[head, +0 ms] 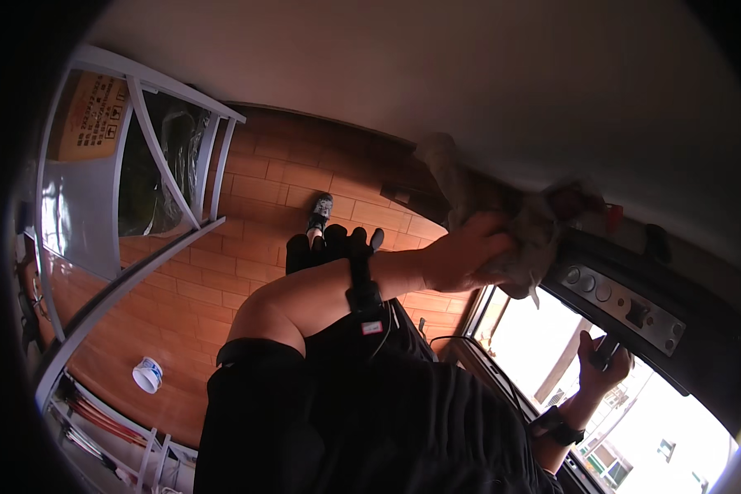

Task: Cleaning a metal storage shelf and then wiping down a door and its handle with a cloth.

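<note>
My left hand (472,253) reaches across in front of me, its fingers closed on a crumpled greyish cloth (530,244), which is partly blurred and in shadow. The cloth is beside the end of a dark panel; whether it touches the panel cannot be told. My right hand (606,364) is lower right, against the bright window opening, with its fingers curled round a small black handle-like part (605,351) close under the panel's edge. A metal plate (620,309) with round discs or knobs is set in the dark panel. Both wrists wear black straps.
A pale metal-framed rack (160,154) at the left holds a printed cardboard box (92,117) and plastic-wrapped material. A white and blue tub (147,375) lies on the wood-look floor (247,247). A thin cable runs by the window frame (500,376). A red object (614,216) is near the cloth.
</note>
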Tool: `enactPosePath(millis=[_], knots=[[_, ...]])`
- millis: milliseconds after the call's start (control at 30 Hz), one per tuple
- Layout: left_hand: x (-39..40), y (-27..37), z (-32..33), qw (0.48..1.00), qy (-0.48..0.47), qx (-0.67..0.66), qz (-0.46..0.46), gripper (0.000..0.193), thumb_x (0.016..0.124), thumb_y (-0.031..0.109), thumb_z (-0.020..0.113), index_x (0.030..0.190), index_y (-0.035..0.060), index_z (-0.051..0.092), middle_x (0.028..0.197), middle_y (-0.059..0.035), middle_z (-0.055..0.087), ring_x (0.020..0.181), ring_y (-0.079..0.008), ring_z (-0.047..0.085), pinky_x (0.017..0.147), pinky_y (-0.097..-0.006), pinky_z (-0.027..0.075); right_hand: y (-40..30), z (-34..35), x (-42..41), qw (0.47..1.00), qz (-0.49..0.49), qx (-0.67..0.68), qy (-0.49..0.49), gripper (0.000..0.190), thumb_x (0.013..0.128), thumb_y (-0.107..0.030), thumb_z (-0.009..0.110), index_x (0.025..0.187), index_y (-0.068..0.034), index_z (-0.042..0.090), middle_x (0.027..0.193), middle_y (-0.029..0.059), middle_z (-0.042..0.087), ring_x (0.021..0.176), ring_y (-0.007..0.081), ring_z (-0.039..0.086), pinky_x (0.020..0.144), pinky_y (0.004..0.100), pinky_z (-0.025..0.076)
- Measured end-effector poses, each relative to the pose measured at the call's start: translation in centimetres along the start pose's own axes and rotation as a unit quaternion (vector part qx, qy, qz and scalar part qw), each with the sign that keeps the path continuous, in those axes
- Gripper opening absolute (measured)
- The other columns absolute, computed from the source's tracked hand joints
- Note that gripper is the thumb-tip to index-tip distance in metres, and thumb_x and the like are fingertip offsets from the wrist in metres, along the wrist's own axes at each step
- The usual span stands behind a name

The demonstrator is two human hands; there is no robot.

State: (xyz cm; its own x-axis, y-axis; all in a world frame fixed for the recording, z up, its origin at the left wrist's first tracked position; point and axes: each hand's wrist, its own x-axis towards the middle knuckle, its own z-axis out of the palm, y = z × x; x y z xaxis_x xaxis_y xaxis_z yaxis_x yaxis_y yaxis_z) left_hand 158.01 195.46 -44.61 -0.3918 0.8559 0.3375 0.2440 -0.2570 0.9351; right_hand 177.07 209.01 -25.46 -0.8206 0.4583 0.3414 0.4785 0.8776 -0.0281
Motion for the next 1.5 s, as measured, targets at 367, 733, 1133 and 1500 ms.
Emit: enactPosePath(millis=[367, 733, 1133, 1500], knots=[[-6.7, -13.3, 2.4, 0.891, -0.115, 0.053, -0.436, 0.056, 0.081, 0.026, 0.057, 0.131, 0.0086, 0.038, 0.104, -0.0237, 0.060, 0.096, -0.0355, 0.059, 0.081, -0.0401, 0.046, 1.5, 0.5, 0.7, 0.999, -0.017, -0.017, 0.026, 0.040, 0.063, -0.031, 0.081, 0.052, -0.009, 0.050, 0.051, 0.0020, 0.051, 0.048, 0.0227, 0.053, 0.052, 0.0328, 0.041], [-0.5, 1.0, -6.1, 0.990, 0.004, 0.053, -0.127, 0.045, 0.080, 0.033, 0.064, 0.115, 0.0076, 0.051, 0.109, -0.0172, 0.052, 0.106, -0.0335, 0.050, 0.090, -0.0395, 0.042, 0.7, 0.2, 0.5, 0.998, -0.066, -0.011, 0.006, 0.031, 0.062, -0.018, 0.080, 0.056, -0.007, 0.051, 0.055, 0.0048, 0.052, 0.052, 0.0242, 0.053, 0.054, 0.0336, 0.041], [-2.1, -8.9, -2.2, 0.971, -0.038, 0.072, -0.225, 0.042, 0.085, 0.024, 0.057, 0.119, 0.0018, 0.048, 0.107, -0.0197, 0.058, 0.101, -0.0318, 0.056, 0.086, -0.0366, 0.043, -0.1, 0.9, 2.1, 0.997, -0.070, -0.008, 0.040, 0.046, 0.055, -0.030, 0.083, 0.048, -0.012, 0.041, 0.047, 0.0023, 0.048, 0.042, 0.0202, 0.050, 0.046, 0.0324, 0.038], [9.6, 13.2, -14.1, 0.984, -0.148, -0.028, -0.098, 0.044, 0.084, 0.031, 0.062, 0.117, 0.0032, 0.052, 0.105, -0.0130, 0.060, 0.096, -0.0210, 0.058, 0.084, -0.0322, 0.044, -1.7, 0.0, 1.9, 0.998, -0.030, 0.010, 0.055, 0.041, 0.053, -0.025, 0.080, 0.045, -0.010, 0.043, 0.047, 0.0051, 0.048, 0.044, 0.0241, 0.051, 0.047, 0.0331, 0.040]])
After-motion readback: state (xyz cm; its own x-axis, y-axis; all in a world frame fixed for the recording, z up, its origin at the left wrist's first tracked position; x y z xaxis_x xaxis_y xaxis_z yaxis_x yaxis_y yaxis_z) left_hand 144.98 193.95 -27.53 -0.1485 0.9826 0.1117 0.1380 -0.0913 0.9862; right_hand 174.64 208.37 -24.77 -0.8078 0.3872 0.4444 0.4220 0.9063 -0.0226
